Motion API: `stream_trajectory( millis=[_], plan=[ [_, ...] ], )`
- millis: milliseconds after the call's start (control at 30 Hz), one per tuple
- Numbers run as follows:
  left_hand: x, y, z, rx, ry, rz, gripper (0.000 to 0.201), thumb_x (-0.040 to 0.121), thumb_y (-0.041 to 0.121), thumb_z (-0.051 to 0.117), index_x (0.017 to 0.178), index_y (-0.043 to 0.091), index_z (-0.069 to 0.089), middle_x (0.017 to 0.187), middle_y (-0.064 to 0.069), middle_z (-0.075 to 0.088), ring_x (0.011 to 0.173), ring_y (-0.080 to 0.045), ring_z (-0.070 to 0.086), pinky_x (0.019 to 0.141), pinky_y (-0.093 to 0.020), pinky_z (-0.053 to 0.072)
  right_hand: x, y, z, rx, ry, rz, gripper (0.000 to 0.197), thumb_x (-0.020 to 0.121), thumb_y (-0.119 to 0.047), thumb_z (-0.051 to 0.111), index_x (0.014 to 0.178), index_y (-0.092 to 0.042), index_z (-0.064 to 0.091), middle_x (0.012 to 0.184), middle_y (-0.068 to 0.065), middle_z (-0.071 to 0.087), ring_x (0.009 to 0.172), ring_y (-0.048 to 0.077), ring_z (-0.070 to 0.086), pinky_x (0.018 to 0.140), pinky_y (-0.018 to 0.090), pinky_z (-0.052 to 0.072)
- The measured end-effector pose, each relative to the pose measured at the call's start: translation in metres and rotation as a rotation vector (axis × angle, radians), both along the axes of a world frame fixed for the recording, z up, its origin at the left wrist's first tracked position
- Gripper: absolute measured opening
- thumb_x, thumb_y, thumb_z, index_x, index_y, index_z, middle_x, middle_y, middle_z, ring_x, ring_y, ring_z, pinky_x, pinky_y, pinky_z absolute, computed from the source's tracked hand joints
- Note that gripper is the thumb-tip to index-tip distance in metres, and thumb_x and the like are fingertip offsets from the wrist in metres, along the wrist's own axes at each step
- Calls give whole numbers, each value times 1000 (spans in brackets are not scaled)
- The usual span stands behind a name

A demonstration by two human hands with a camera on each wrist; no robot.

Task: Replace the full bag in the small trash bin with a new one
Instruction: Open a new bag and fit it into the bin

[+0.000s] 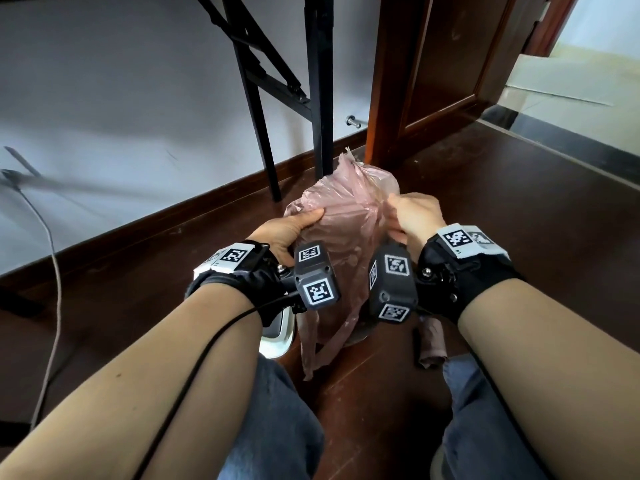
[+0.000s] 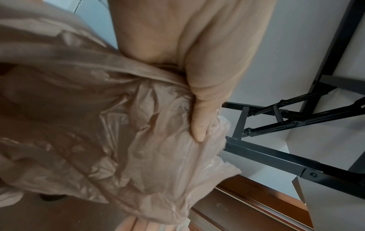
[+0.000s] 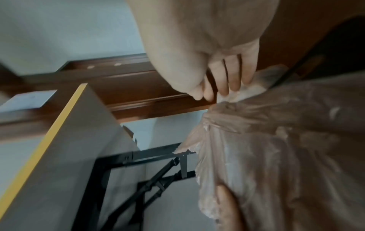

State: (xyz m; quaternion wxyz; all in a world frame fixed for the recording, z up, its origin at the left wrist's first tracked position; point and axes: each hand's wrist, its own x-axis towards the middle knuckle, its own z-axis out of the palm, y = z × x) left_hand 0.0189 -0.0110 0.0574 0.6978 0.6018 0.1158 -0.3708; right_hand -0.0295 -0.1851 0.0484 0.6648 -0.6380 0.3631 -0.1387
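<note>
A thin pink translucent trash bag (image 1: 346,230) is spread between both hands above the dark floor, and its lower end trails down between my knees. My left hand (image 1: 304,220) grips its left side, thumb (image 2: 199,125) on top of the plastic (image 2: 98,125) and fingers beneath. My right hand (image 1: 398,209) pinches the bag's right edge with curled fingers (image 3: 227,81) on the crumpled film (image 3: 276,140). A white bin rim (image 1: 277,336) shows under my left wrist, mostly hidden. A folded pinkish-brown bag bundle (image 1: 431,344) lies on the floor by my right knee.
Black folding table legs (image 1: 318,98) stand just behind the bag by the white wall. A brown door frame (image 1: 381,98) and an open doorway are at the right. A grey cable (image 1: 55,271) runs down the left floor. My knees in jeans (image 1: 277,427) fill the foreground.
</note>
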Motion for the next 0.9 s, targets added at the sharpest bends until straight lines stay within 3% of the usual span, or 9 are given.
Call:
stream_trajectory(
  millis=[67,233,333,433,500,633,733,800,900],
  plan=[
    [1,-1,-1,-30,10,43,13,91,15,60,81,6,60,56,-16,68,45,-27,66,59,-47,56,3,0,-1,-183,29,-55,38,85,-40,58,98,-4,60,93,14,65,81,30,64,76,39,56],
    [2,-4,1,-92,10,111,20,97,18,50,89,2,59,55,-15,69,45,-25,68,48,-41,57,-6,14,4,-222,42,291,41,73,-47,73,96,-14,62,68,-8,61,56,2,58,49,19,40],
    [-2,-7,5,-120,-3,136,22,99,16,46,85,2,57,50,-14,67,41,-24,66,71,-46,53,-1,21,-8,-338,194,385,41,77,-30,75,108,-6,62,79,4,62,71,17,60,50,23,42],
    [-1,-9,3,-74,-50,213,16,96,15,53,81,8,54,44,-9,64,36,-21,63,63,-44,54,2,22,-5,-264,215,319,31,86,-19,67,110,-1,58,80,13,62,66,24,60,58,37,58],
    [1,-5,3,-119,-60,207,9,93,19,59,88,12,56,54,-9,70,46,-22,68,58,-41,59,0,17,-1,-70,171,297,13,89,-11,63,98,-3,59,82,14,63,66,21,60,58,28,58],
    [-8,6,5,-122,-27,-182,26,85,18,66,110,12,66,89,-10,76,75,-21,73,70,-35,60,-7,9,6,166,105,241,9,90,-6,60,98,-5,62,73,9,61,58,16,60,50,26,52],
    [-11,4,-4,56,-33,-411,25,71,11,74,95,4,69,83,-12,72,71,-23,69,83,-38,55,-11,5,6,201,61,270,17,92,-11,59,106,-1,60,77,11,60,56,16,61,49,25,50],
    [-10,-1,-7,198,-115,-385,11,76,8,72,74,3,63,62,-8,63,56,-17,61,67,-29,56,-12,6,6,177,54,236,25,89,-16,64,103,4,63,84,15,66,63,20,67,58,25,55],
    [-7,-2,-16,224,-174,-193,35,89,8,60,56,8,50,36,0,49,36,-12,53,44,-17,47,-6,2,0,77,70,122,33,81,-24,71,96,6,68,82,17,66,63,23,64,63,29,52]
  ],
)
